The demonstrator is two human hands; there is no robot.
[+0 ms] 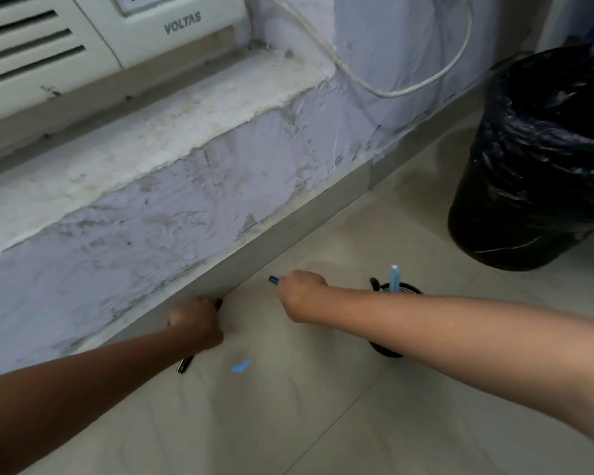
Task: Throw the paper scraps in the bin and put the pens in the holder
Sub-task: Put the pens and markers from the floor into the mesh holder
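We reach both arms low over the tiled floor point(323, 423), close to the base of the wall point(172, 214). Our left hand point(196, 323) is closed in a fist around a black pen point(185, 365); one end of it pokes out below the hand toward us, and a dark tip shows just above the knuckles. Our right hand point(300, 294) is also curled tight, gripping a blue pen point(274, 279) whose end sticks out to the left of the fist.

The holder point(400, 289), a dark mesh cup, stands on the floor just behind our right forearm, which hides most of it. A light blue pen point(394, 278) stands upright in it, and a dark one leans out on its left side.

A small blue scrap point(240, 366) lies on the tiles between our arms, nearer the left hand and touching neither.

The bin point(542, 159), lined with a black bag, stands well apart to the right. An air conditioner point(83, 39) sits on the ledge point(186, 108) above the wall, and a white cable point(408, 87) loops down beside it.
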